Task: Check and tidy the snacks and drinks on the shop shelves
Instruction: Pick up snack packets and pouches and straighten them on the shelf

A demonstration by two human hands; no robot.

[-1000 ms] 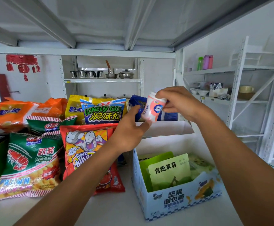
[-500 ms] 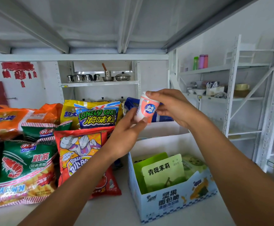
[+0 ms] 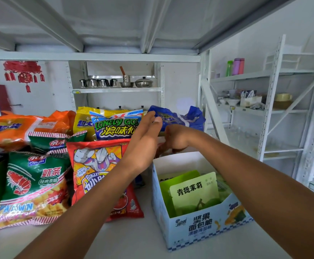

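Smooth white shelf (image 3: 133, 240), crinkly foil snack bags (image 3: 31, 184) piled on the left, boxy cardboard carton (image 3: 199, 227) on the right. Left hand (image 3: 145, 144) is flat, fingers straight, fingertips up by the shiny blue bag (image 3: 195, 116) at the back. Right hand (image 3: 176, 139) is curled behind the carton, can't tell what it's gripping.

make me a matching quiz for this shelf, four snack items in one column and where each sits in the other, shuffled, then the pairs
Things
1. green prawn stick bag
2. red Bugles bag
3. blue bag
4. blue and white box

Places
A. back row, right end
B. front row, right side
C. front row, left side
D. front row, middle

Pairs: 1-C, 2-D, 3-A, 4-B
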